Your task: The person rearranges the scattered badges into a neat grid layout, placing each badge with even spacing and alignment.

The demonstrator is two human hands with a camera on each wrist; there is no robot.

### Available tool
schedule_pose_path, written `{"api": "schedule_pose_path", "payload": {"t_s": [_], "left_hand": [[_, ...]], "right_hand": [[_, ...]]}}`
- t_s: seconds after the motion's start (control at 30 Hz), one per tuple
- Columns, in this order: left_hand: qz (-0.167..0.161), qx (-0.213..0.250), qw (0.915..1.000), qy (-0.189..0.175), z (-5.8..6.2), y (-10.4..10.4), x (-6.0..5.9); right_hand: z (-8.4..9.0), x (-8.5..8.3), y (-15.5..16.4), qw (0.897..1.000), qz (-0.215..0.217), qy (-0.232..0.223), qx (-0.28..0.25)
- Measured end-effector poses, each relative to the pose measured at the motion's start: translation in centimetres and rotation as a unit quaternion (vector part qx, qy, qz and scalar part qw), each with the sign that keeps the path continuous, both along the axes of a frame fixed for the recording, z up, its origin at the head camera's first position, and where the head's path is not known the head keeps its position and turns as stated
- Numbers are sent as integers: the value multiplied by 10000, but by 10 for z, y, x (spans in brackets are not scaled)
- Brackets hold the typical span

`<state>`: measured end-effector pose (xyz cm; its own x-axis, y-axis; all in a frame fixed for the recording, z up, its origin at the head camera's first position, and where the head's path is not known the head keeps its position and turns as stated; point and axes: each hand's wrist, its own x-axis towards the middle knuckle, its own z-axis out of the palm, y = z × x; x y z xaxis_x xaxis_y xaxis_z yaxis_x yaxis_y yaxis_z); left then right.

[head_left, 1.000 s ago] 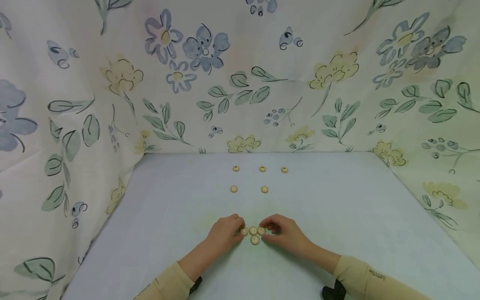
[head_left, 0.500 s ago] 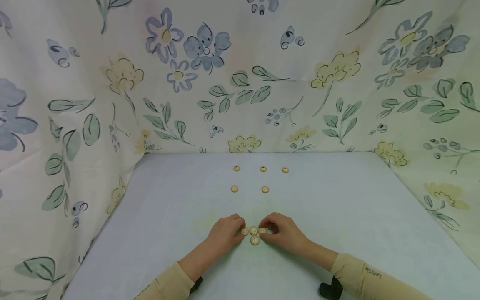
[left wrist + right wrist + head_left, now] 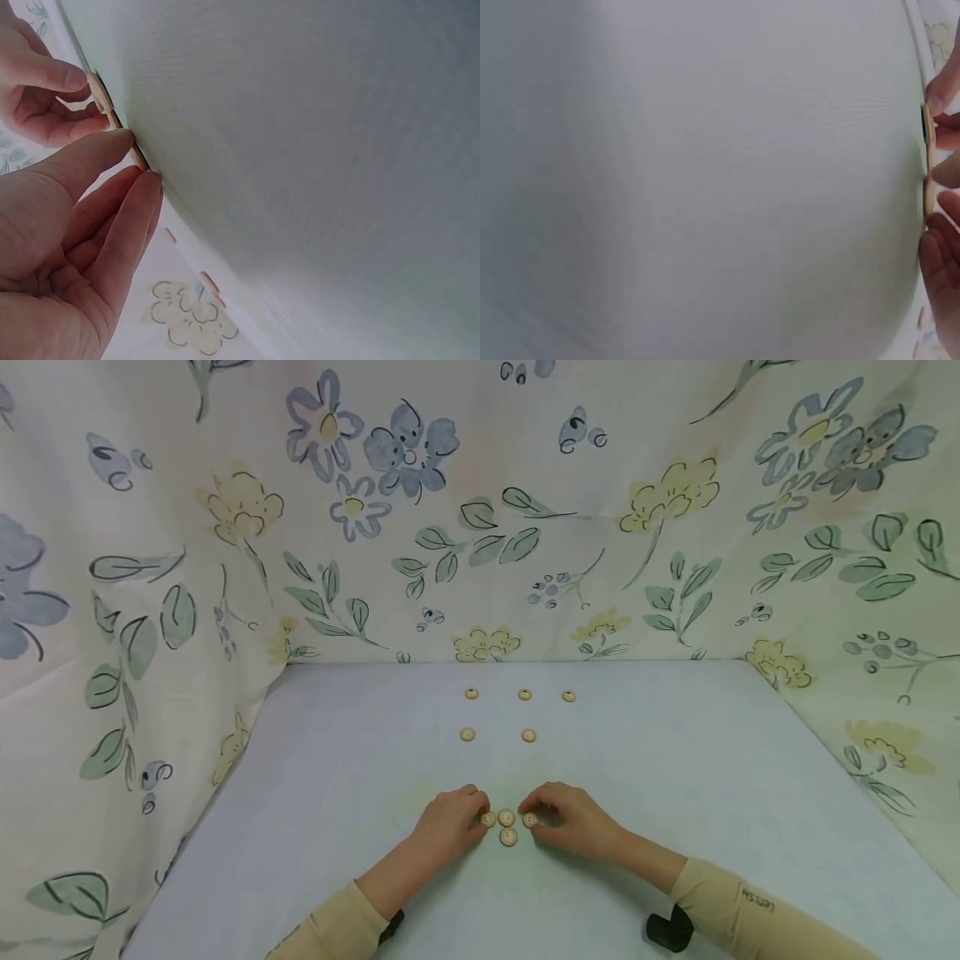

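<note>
In the head view, several round wooden buttons lie close together near the front of the table. My left hand pinches the left button between thumb and fingers; the left wrist view shows that pinch edge-on, with the left thumb at the button. My right hand pinches the right button, which stands a small gap away from the middle button. Just below that middle one lies another button. In the right wrist view, both hands show only at the right edge.
Farther back are two more rows of buttons: three at the rear, including one at the right, and two before them, such as the left one. Floral cloth hangs behind and beside the white-covered table.
My right hand has moved slightly right with its button, opening a gap to the middle button. The left hand keeps its pinch in place.
</note>
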<state>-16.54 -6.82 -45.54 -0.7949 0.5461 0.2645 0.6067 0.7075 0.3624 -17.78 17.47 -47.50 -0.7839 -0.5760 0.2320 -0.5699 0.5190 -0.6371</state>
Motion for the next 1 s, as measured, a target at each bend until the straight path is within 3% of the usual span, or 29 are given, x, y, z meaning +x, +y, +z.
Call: {"api": "schedule_pose_path", "payload": {"t_s": [0.3,0.8,1.0], "left_hand": [[20,-7,10000,-11,0,0,-1],[-35,32,10000,15,0,-1,-1],[-15,5,10000,-41,0,0,0]], "right_hand": [[-3,1,-2,9985,-526,-126,23],[1,0,2,9999,123,-112,-13],[-3,2,2,9988,-467,-126,-24]]}}
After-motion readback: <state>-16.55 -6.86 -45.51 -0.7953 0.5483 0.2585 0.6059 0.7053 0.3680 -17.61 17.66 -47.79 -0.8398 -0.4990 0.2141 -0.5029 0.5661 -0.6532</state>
